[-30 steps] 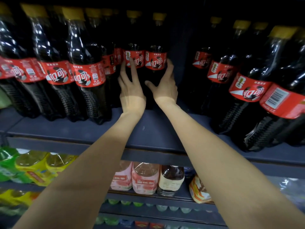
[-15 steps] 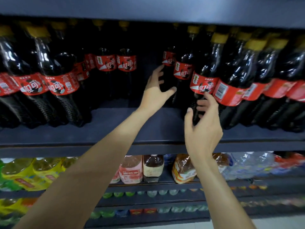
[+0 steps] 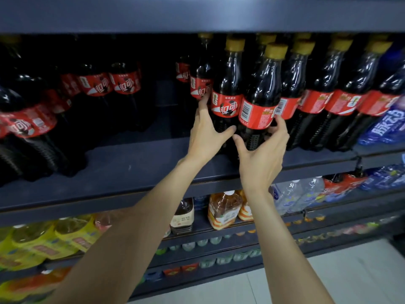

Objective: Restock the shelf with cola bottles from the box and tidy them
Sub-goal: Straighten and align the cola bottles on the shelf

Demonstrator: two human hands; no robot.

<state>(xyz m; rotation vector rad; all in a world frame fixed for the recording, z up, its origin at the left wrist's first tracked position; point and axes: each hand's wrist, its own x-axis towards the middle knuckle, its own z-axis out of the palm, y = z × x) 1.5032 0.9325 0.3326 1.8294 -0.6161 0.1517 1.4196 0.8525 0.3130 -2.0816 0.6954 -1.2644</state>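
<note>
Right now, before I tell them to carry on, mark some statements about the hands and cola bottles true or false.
1. Both hands are on bottles on the cola shelf. True: left hand, right hand.
2. The bottle with the barcode faces logo-forward. False: its barcode faces out.
3. The shelf has a bare gap left of the hands. True.
4. The cola caps are red. False: yellow.
5. The shelf below is bare. False: it holds other drinks.

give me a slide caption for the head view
Left hand and right hand each grasp a front-row cola bottle on the shelf.
</note>
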